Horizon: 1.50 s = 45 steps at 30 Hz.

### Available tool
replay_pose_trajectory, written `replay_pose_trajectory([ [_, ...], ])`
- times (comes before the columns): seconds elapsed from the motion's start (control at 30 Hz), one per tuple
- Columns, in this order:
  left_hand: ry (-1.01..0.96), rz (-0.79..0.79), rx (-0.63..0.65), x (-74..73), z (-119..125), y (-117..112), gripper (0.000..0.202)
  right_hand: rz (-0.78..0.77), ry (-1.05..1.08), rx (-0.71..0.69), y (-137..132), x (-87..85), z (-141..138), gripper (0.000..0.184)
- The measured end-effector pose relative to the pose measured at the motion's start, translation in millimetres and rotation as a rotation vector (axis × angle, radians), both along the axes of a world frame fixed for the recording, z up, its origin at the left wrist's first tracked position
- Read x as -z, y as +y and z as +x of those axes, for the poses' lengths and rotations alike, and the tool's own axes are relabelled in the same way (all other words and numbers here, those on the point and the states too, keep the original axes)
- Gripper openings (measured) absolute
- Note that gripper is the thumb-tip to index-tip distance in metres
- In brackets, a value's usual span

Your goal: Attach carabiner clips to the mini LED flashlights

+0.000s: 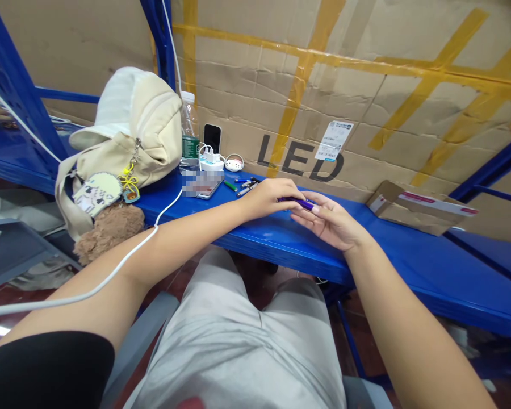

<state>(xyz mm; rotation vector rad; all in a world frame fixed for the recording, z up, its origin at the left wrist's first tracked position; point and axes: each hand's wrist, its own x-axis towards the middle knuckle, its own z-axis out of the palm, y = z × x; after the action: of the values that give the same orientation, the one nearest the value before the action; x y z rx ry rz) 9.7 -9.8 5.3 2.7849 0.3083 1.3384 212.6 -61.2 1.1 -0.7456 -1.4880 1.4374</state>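
A purple pen (pixel 297 201) lies between both hands over the blue metal shelf (pixel 409 255). My left hand (pixel 269 197) curls its fingers over one end of the pen. From the other side, my right hand (pixel 330 222) pinches the pen with its fingertips. Several other pens and small parts (pixel 246 184) lie on the shelf just behind my left hand. Most of the purple pen is hidden by the fingers.
A cream bag (pixel 128 136) with charms and a brown plush stands at the left. Beside it are a water bottle (pixel 189 133), a phone (pixel 208 186), a white charger (pixel 210 159) and a white cable (pixel 111 272). A flat cardboard box (pixel 417 207) lies at the right. Taped cardboard forms the back wall.
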Motion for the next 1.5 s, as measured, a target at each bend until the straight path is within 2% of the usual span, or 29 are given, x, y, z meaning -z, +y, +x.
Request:
replay_pose_trajectory([
  [0.2, -0.046, -0.123, -0.071, -0.1, 1.5, -3.2, 0.024, -0.068, 0.008, 0.002, 3.7, 0.6, -2.8, 0.035],
  [0.33, 0.022, -0.239, -0.048, 0.3, 0.8, -2.6, 0.023, -0.065, 0.002, 0.026, 4.6, 1.4, -3.4, 0.032],
  [0.47, 0.096, -0.24, -0.052, 0.6, 1.9, -4.1, 0.02, -0.046, -0.025, 0.023, 4.3, 0.9, -2.0, 0.03],
  [0.63, 0.249, -0.259, 0.001, 3.1, 0.7, -11.7, 0.022, -0.081, -0.081, 0.027, 3.5, -1.3, 3.1, 0.029],
  [0.77, 0.363, -0.2, -0.006, 4.1, -1.8, -8.6, 0.028, -0.133, -0.102, 0.049, 4.9, -2.8, 8.4, 0.026],
  [0.97, 0.358, -0.059, -0.13, 2.5, -3.5, 4.6, 0.03, -0.161, -0.093, 0.063, 7.4, -3.5, 11.8, 0.024],
  [1.27, 0.446, 0.079, -0.176, 3.3, -0.3, -5.3, 0.031, -0.218, -0.112, -0.011, 5.4, -1.9, 14.3, 0.027],
  [1.4, 0.466, 0.081, -0.239, 4.8, 3.1, -10.2, 0.033, -0.199, -0.1, -0.012, 4.8, -1.8, 15.5, 0.026],
  [1.5, 0.47, 0.02, -0.212, 6.3, 2.6, -15.8, 0.035, -0.202, -0.096, -0.01, 5.3, -1.9, 16.4, 0.023],
])
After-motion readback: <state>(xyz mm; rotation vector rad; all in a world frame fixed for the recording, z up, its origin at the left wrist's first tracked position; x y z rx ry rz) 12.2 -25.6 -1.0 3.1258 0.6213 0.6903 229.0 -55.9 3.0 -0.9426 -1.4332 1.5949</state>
